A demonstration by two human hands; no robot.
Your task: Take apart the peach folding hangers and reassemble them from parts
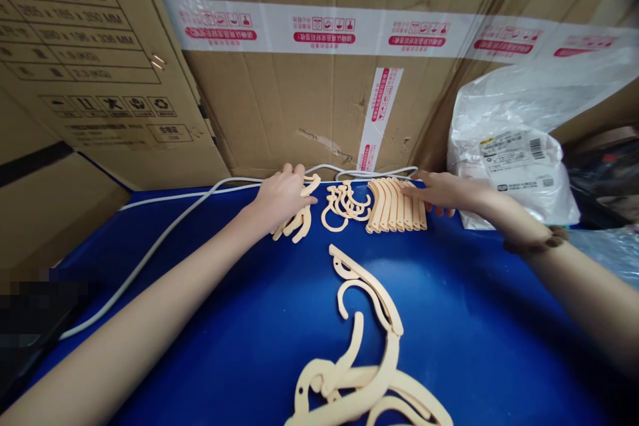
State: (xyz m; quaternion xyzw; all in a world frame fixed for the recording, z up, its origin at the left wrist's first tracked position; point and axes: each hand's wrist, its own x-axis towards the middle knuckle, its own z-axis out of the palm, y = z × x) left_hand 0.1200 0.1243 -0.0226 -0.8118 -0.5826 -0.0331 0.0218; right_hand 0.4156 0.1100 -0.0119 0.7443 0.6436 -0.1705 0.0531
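My left hand (282, 194) is closed over a small bunch of cream plastic hanger arms (301, 226), its thumb pointing right. The palm hides part of that bunch. At the right end of a neat row of matching hanger arms (394, 206), my right hand (442, 192) rests with fingers apart, one lying on top of the row. Between the hands lies a cluster of loose hanger hooks (344, 203). Closer to me, several joined folding hangers (367, 286) lie in a loose heap, cut off by the bottom edge of the view.
Cardboard boxes (279, 100) wall off the back and left of the blue tabletop (239, 333). A white cable (164, 266) runs along the back and left. Behind my right arm stands a white plastic bag (509, 146) with a label. A dark object (40, 326) sits at far left.
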